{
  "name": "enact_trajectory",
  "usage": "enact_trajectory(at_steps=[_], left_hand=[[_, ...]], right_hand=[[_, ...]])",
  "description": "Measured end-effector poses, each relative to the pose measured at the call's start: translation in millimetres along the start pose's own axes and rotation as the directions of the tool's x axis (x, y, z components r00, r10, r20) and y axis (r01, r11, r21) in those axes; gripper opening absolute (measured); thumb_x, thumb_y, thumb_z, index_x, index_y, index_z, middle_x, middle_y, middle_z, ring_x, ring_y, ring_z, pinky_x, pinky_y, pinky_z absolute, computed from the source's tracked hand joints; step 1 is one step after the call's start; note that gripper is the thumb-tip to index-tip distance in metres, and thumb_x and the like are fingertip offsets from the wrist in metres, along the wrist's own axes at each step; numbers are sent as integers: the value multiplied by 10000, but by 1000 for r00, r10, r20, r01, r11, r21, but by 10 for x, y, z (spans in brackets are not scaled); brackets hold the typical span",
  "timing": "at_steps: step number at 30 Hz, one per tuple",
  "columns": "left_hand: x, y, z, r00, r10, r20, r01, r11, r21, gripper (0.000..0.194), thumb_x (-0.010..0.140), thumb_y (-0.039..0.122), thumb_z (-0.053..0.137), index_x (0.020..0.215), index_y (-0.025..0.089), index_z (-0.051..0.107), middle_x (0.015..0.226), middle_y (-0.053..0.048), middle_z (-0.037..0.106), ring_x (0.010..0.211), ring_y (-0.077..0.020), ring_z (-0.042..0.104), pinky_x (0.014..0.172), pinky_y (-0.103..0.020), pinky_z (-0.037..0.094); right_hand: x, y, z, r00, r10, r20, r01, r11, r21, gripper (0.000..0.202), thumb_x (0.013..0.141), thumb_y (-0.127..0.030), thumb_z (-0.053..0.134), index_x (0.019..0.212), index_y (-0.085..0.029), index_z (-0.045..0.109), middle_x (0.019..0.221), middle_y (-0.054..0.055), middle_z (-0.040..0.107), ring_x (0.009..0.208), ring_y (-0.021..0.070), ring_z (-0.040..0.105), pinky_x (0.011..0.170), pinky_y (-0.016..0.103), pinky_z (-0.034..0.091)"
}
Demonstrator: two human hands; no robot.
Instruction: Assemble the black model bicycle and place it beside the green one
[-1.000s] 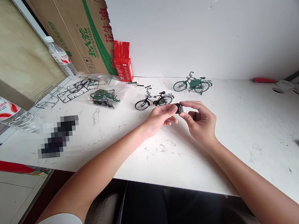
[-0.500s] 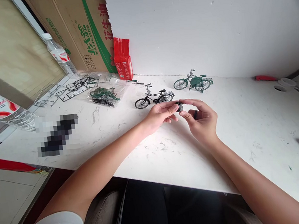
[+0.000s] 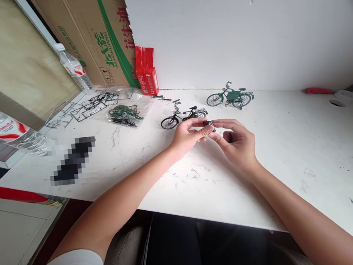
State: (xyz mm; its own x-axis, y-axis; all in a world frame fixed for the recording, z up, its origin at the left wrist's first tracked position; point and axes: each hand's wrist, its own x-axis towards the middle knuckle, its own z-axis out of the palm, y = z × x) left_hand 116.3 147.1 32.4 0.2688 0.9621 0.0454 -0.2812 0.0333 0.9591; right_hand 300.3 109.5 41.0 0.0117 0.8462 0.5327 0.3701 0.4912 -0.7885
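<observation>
Between my fingertips is a small dark part (image 3: pixel 208 124), black with a greenish-grey side; its exact kind is too small to make out. My left hand (image 3: pixel 191 134) pinches it from the left with thumb and forefinger. From the right, my right hand (image 3: pixel 238 139), with a black ring on one finger, also has thumb and forefinger closed on it. Just behind my left hand stands a black model bicycle (image 3: pixel 183 117), partly covered by my fingers. Farther back on the right, a green model bicycle (image 3: pixel 231 96) stands upright near the wall.
A clear plastic bag (image 3: pixel 126 112) of green and black parts lies left, near black sprue frames (image 3: pixel 91 107). A red box (image 3: pixel 147 75) stands before a cardboard sheet (image 3: pixel 92 36). Water bottles (image 3: pixel 75 69) are at the left, and a red-handled object (image 3: pixel 319 90) lies far right.
The small part has turned between my fingers, showing a greener side. Both hands stay close together in nearly the same place. The view has shifted slightly.
</observation>
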Motion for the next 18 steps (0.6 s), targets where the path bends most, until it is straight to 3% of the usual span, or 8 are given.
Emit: enact_trajectory(at_steps=[4,11,15,18], left_hand=[[13,9,-7,1000,-5,-21,5,1000,24,726,742,586,984,1293,160,780,1247,-146,786,726,-113,683,739,-310,511],[0,53,20,999,-46,-8,46,998,43,726,792,588,949,1356,165,777,1296,-171,788,786,-144,731,701,-296,490],[-21,47,35,999,36,-15,-35,997,73,701,834,551,929,1396,170,754,1345,-162,772,791,-141,730,722,-298,517],[-27,19,23,995,95,-2,-94,987,131,709,869,545,902,1459,197,719,1230,-132,803,810,-167,744,717,-296,522]], right_hand=[[-12,9,0,1000,6,-11,-7,1000,-29,266,922,-481,891,1087,-278,841,1107,67,788,532,81,350,486,324,311],[-2,9,0,999,-11,-52,9,1000,-28,245,904,-467,911,1094,-314,884,1104,75,830,554,114,419,506,348,372],[17,29,5,998,47,-33,-44,997,69,232,911,-483,901,1080,-323,894,1234,86,836,707,175,653,524,346,448],[19,64,5,995,103,11,-104,986,130,311,886,-509,918,1106,-293,878,1307,103,825,875,230,751,543,338,518]])
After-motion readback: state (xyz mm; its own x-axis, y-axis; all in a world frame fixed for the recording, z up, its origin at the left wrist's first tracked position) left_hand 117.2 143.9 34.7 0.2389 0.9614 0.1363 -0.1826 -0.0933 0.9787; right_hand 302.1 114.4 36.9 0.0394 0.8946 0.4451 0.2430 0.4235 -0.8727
